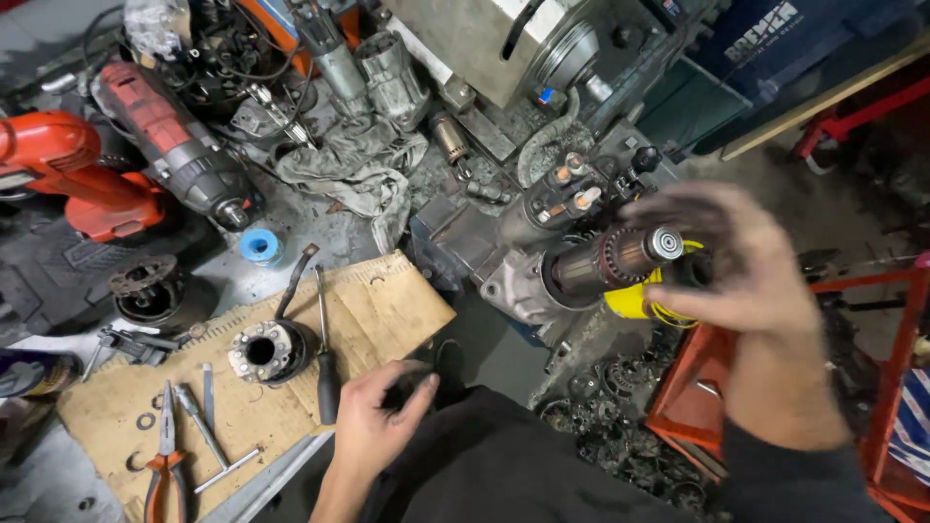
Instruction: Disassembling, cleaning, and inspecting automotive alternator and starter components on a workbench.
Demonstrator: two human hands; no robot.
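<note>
Head view: right hand (746,276) blurred, fingers spread loosely around the motor shaft (620,260) sticking out of its grey housing (518,286), perhaps to steady it. Left hand (373,421) closed on a small black ring (412,387) near cardboard (387,310) on the worktop (291,228).

Grey cast-metal starter motor housing (518,281) lies on its side at bench edge, open end facing right. Cylindrical copper-wound armature (605,263) seated in it, sticking out to right, slightly tilted up; dark commutator bars, shiny steel bearing (666,242) on shaft tip. Small black rubber ring (412,383) pinched in left-hand fingers, near cardboard edge.
</note>
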